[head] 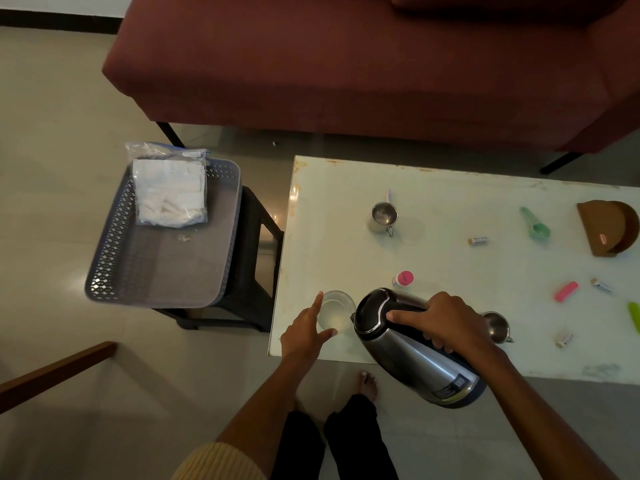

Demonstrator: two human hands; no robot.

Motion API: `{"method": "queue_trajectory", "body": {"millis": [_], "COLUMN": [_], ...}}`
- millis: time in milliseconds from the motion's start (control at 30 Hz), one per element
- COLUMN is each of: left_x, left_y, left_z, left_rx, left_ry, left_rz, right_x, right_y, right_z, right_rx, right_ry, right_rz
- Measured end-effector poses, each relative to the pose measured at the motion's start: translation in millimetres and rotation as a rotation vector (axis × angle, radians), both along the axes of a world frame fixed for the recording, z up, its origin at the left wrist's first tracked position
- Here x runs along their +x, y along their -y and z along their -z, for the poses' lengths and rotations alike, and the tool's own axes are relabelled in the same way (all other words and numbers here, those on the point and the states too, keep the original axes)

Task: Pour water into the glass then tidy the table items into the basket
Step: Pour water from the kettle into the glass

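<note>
1. The glass, clear and round with liquid in it, stands at the near-left corner of the surface, close to both edges.
2. The left grip has its index finger and thumb spread straight against the glass's left and near sides, not curled round it.
3. The right grip is wrapped round the black handle of the kettle. The kettle is brushed steel, tilted with its spout at the glass's right rim. Its base hangs out past the near edge.
4. The basket, grey perforated plastic with rounded corners, sits on a dark stool left of the surface, a strip of floor between them. A clear bag of white cloth lies at its far end.
5. The surface is glossy white, rust-stained along its far edge. A steel cup, a green scoop and a pink-capped bottle lie well apart on it.
</note>
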State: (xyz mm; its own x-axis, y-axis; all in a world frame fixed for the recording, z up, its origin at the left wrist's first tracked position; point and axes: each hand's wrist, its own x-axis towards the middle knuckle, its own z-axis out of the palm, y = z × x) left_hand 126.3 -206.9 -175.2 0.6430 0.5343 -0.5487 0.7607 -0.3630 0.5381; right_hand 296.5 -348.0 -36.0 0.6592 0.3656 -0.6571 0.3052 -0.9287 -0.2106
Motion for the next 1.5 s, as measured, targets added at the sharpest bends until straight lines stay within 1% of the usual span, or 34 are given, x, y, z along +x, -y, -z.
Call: {"method": "queue_trajectory", "body": {"millis": [533,1500], "left_x": [0,0], "left_y": [0,0], "left_z": [-3,2], "left_rx": [0.019,-0.001], "left_ry": [-0.002,0.011], "left_rz": [0.015,-0.008], "right_x": [0,-1], "right_y": [-4,-3], "right_z": [-4,-11], "right_rx": [-0.015,0.002], "right_ry": [0.016,-0.015], "right_rz": [-0.018,0.037]}}
